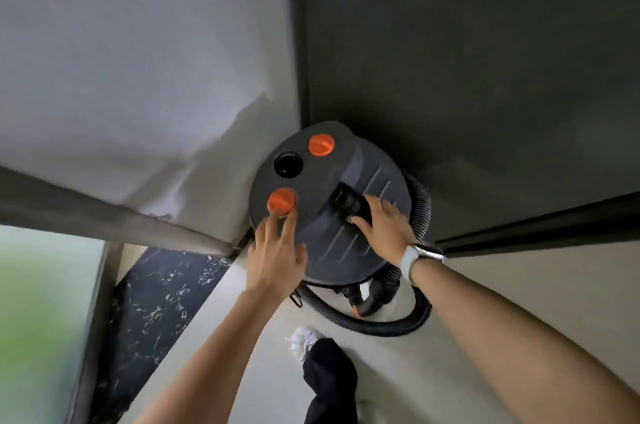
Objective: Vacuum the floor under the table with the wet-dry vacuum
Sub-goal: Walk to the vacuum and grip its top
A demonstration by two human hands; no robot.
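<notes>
Both forearms reach down from the near edge. Left hand (275,259) lies with fingers extended, fingertips touching the near orange knob (282,202) on the lid. Right hand (382,228), with a watch (414,259) on its wrist, curls around the black handle (349,202) at the lid's middle.

Wet-dry vacuum (329,209) stands on the floor in the corner, under both hands, hose (381,321) looped round its near side.

Judgement: start-up or moving step. Best to steady the lid by the handle, work the knob firmly, and free the hose before pulling out.
</notes>
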